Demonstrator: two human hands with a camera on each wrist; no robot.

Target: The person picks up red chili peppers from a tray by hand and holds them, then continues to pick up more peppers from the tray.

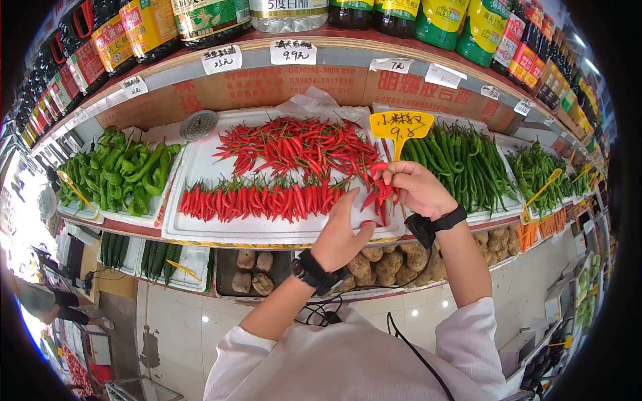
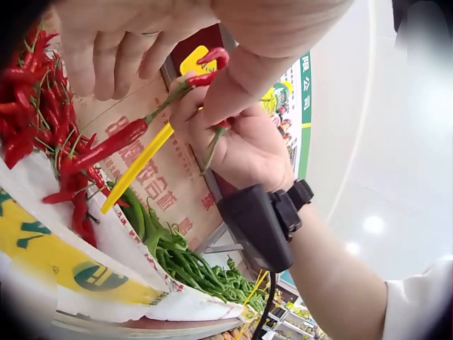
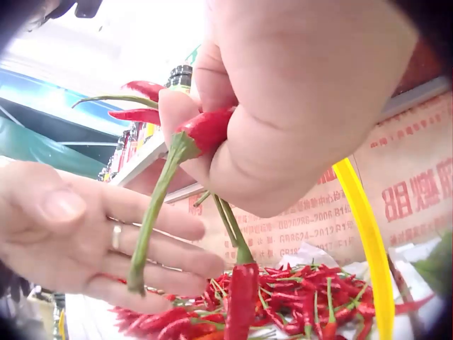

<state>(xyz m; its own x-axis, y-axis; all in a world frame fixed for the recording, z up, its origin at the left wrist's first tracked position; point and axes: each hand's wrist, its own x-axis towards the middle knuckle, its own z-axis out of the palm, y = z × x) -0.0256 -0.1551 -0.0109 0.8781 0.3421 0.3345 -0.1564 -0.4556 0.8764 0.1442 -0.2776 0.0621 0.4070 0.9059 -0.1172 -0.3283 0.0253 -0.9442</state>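
Observation:
Several red chili peppers (image 3: 209,131) are pinched between the thumb and fingers of my right hand (image 1: 421,190), their green stems sticking out in the right wrist view. My left hand (image 1: 340,234) is held over the front right of a white foam tray (image 1: 267,232), fingers extended; in the right wrist view its palm (image 3: 78,234) faces up beside the held peppers. A neat row of red chilies (image 1: 254,200) lies along the tray's front, stems toward the back. Behind it spreads a loose pile of red chilies (image 1: 294,144).
A yellow price sign (image 1: 401,127) stands beside my right hand. Green peppers (image 1: 124,170) lie left of the tray, long green chilies (image 1: 461,164) right. A bottle shelf (image 1: 334,45) overhangs the back. A metal strainer disc (image 1: 198,125) rests at the back left; root vegetables (image 1: 388,267) sit below.

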